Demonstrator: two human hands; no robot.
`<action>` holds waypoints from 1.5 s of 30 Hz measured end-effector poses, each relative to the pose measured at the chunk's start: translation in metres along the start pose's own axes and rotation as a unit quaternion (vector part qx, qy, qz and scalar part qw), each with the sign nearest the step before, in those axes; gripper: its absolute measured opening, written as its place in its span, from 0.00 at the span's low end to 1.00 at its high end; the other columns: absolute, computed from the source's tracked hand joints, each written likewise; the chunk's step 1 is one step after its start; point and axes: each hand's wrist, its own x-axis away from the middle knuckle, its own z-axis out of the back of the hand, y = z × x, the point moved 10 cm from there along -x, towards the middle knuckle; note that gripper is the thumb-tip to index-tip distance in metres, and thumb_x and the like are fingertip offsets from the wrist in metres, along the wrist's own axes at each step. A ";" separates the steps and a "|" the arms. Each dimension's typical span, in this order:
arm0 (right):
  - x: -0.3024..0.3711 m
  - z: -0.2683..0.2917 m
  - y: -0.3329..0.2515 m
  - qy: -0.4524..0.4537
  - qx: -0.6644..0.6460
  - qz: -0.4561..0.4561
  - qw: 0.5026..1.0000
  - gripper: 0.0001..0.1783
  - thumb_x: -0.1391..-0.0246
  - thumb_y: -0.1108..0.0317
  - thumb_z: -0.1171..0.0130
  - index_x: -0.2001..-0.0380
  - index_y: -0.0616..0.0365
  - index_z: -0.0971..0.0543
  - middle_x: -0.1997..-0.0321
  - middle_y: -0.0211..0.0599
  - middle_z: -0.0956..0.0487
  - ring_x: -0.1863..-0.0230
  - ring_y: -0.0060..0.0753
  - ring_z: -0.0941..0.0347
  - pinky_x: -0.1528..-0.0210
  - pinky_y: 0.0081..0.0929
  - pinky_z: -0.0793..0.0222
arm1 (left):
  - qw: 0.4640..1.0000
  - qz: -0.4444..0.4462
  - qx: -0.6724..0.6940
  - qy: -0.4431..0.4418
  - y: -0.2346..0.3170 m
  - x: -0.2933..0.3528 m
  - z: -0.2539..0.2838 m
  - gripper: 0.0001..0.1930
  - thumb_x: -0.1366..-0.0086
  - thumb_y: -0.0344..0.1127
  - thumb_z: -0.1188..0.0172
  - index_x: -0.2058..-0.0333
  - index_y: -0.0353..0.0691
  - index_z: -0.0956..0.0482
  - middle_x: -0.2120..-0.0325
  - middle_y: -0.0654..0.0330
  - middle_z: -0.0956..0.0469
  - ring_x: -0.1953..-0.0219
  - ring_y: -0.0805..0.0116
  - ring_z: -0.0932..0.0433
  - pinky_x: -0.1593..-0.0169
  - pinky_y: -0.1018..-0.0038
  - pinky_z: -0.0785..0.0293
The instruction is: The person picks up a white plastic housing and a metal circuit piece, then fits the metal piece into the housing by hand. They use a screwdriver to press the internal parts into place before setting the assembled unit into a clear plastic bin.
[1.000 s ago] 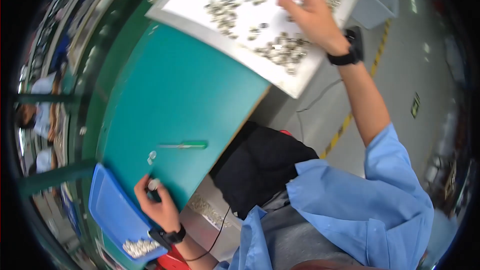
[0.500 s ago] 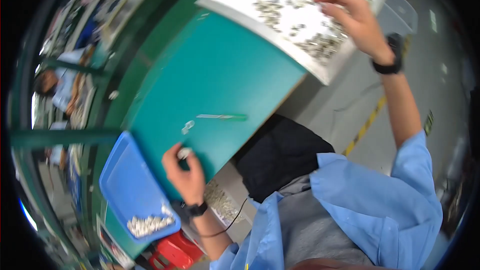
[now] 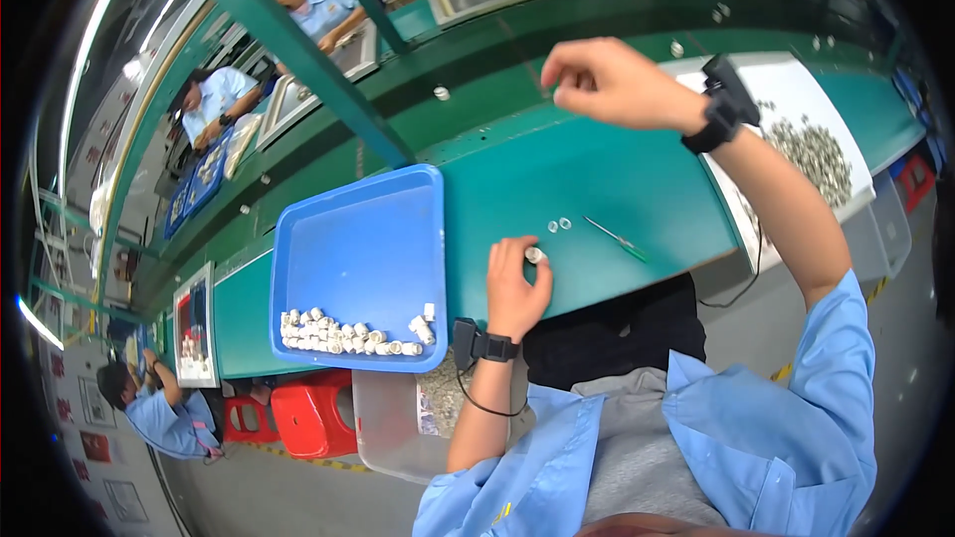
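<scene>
My left hand is closed round a small white cylindrical fitting, holding it just above the green tabletop. Raised over the far part of the table, my right hand has its thumb and fingers curled together; whatever is between them is hidden or too small to name. Two small clear rings lie on the table beyond the left hand. To their right rests a thin screwdriver with a green handle. Left of the left hand, a blue tray has several white fittings gathered along its near side.
Many small metallic parts lie on a white tray at the right. A green post rises beyond the blue tray. Red stools and a clear bin stand below the table's near edge. Co-workers sit across and at the left.
My right hand has left the white tray of metallic parts and moved left over the table. The left hand still holds the white fitting. The whole view has turned and shifted left.
</scene>
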 end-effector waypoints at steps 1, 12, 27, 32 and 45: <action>-0.016 -0.020 0.022 -0.032 0.009 -0.009 0.999 0.09 0.43 0.70 0.41 0.63 0.66 0.21 0.72 0.33 0.21 0.69 0.20 0.26 0.64 0.23 0.29 | 1.000 0.002 0.009 0.001 -0.001 0.000 -0.001 0.12 0.43 0.25 0.39 0.58 0.34 0.23 0.65 0.51 0.24 0.62 0.52 0.26 0.56 0.63 0.29; -0.110 -0.181 0.161 -0.183 -0.197 -0.248 0.931 0.11 0.42 0.68 0.46 0.67 0.64 0.19 0.74 0.33 0.21 0.73 0.24 0.25 0.70 0.25 0.30 | 0.996 0.054 0.065 -0.022 -0.014 -0.009 0.000 0.13 0.43 0.25 0.38 0.58 0.33 0.23 0.63 0.50 0.23 0.61 0.49 0.25 0.55 0.61 0.28; -0.343 -0.210 0.163 0.088 -0.148 -0.132 0.976 0.25 0.35 0.57 0.50 0.42 0.63 0.29 0.54 0.44 0.21 0.51 0.33 0.26 0.47 0.31 0.31 | 0.995 0.076 0.038 -0.052 -0.019 -0.013 -0.011 0.16 0.43 0.26 0.38 0.55 0.31 0.23 0.58 0.48 0.24 0.57 0.47 0.25 0.54 0.60 0.26; -0.248 -0.202 0.109 -0.199 -0.189 -0.105 0.956 0.24 0.34 0.54 0.50 0.45 0.61 0.24 0.49 0.40 0.20 0.45 0.33 0.25 0.43 0.32 0.32 | 0.996 0.066 0.030 -0.049 -0.015 -0.014 -0.009 0.15 0.45 0.24 0.38 0.57 0.32 0.24 0.61 0.48 0.24 0.60 0.47 0.25 0.56 0.60 0.27; 0.123 0.066 0.124 -0.180 0.297 -0.193 0.918 0.20 0.35 0.59 0.45 0.47 0.60 0.23 0.52 0.47 0.21 0.49 0.46 0.24 0.47 0.40 0.27 | 0.996 0.050 0.066 -0.043 -0.016 -0.002 -0.013 0.12 0.42 0.21 0.41 0.58 0.33 0.23 0.60 0.50 0.26 0.60 0.56 0.24 0.57 0.68 0.26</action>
